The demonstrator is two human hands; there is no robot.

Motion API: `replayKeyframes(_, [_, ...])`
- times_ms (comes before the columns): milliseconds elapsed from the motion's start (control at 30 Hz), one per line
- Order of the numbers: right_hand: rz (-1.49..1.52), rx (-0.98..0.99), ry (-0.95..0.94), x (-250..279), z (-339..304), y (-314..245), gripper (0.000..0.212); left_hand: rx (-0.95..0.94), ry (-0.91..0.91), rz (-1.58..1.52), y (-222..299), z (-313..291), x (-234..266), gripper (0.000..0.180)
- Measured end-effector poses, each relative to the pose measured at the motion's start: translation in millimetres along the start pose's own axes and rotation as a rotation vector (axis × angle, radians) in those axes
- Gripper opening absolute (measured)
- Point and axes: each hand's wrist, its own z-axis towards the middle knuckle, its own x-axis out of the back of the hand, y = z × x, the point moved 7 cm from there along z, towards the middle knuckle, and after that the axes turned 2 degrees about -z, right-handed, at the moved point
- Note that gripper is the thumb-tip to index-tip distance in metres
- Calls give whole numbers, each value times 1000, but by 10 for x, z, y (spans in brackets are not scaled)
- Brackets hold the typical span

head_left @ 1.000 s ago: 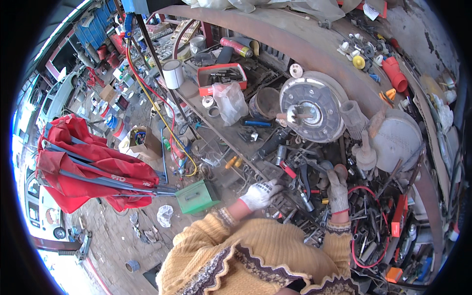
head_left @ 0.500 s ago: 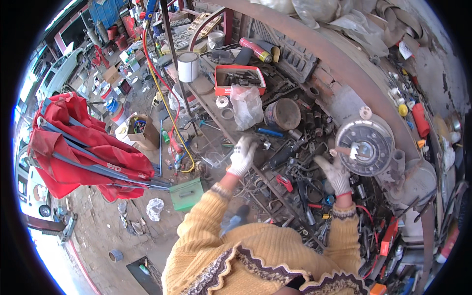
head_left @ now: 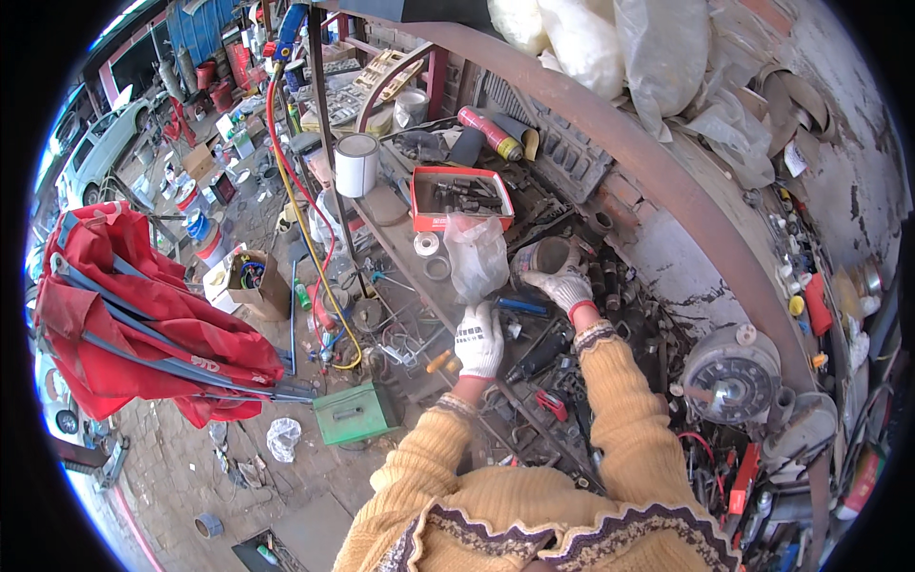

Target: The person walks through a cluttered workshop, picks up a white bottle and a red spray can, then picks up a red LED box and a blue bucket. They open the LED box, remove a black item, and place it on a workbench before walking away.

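My right hand [head_left: 562, 288], in a white knit glove, is at a round dark metal can [head_left: 548, 255] on the cluttered bench. Its thumb and fingers spread across the can's near rim and right side, closed on it. My left hand [head_left: 479, 343], also gloved, is lower left, back upward, fingers bent together; what lies under the palm is hidden. An orange handle [head_left: 438, 361] shows just left of that hand, and whether it is held is unclear. Ahead of the left fingers sits a clear plastic bag [head_left: 478, 262]. A blue tube-shaped piece [head_left: 522, 307] lies between my hands.
An open red box [head_left: 462, 224] holds dark metal parts, with a white can [head_left: 356, 164] to its left. Right of my arm stands a round motor-like housing [head_left: 732, 377]. A green toolbox [head_left: 355, 414] and a folded red canopy [head_left: 152, 315] are at the left.
My right hand has moved from the loose tools beside the round housing, leftward and away from me, to the metal can. My left hand stays near the bench edge; the view has shifted.
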Motion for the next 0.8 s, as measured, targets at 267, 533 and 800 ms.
replayKeyframes(267, [1102,-114,-350,151,341,339,49,-104,-4,-25,9,22,2,20])
replayKeyframes(533, [1112,-43,61,1182,796,326,71,-20,-20,-141,12,59,58,20])
replayKeyframes(800, [745,265,191,1059,1705,24,89,-12,-90,-144,23,89,39,20])
